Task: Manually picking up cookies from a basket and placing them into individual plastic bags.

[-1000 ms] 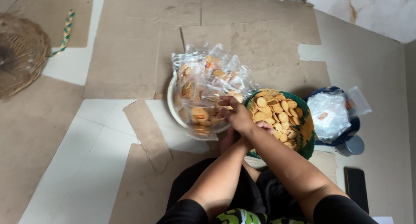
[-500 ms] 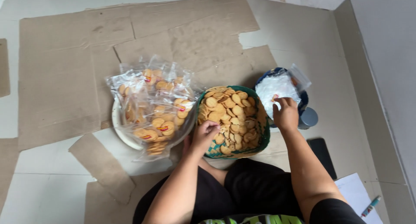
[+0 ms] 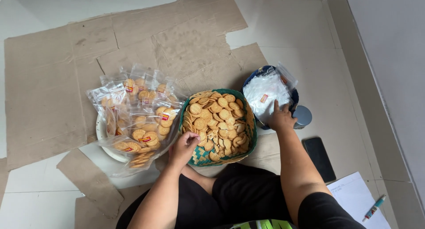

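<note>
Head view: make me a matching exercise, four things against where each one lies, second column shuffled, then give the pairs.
Things:
1. woven basket of round crackers
2. filled clear packets
3. black phone
4. pen

Places:
A. on the sheet of paper, lower right
B. under the left hand
C. flat on the floor, between the paper and the right hand
D. heaped on the white dish, at the left

Pairs: 1-B, 2-D, 3-C, 4-A
</note>
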